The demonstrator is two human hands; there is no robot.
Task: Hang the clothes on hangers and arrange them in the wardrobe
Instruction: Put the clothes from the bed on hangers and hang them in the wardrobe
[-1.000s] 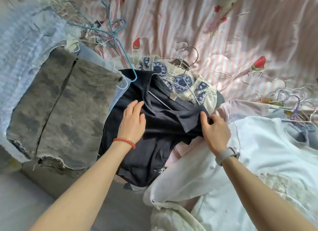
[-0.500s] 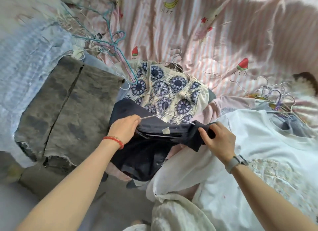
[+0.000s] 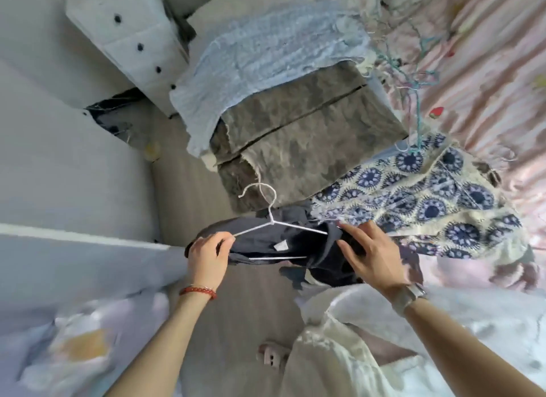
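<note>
A bed (image 3: 487, 71) with a pink striped sheet carries piled garments beside a grey floor (image 3: 236, 322). A dark navy garment (image 3: 283, 243) with a white neck label sits on a white wire hanger (image 3: 270, 219), held above the floor at the bed edge. The left hand (image 3: 208, 257) pinches the hanger's left end. The right hand (image 3: 369, 254) rests on the garment, its grip spread.

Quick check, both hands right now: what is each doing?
Left hand: grips the dark garment at the end of the white wire hanger.
Right hand: fingers straight, resting on the dark garment.
</note>
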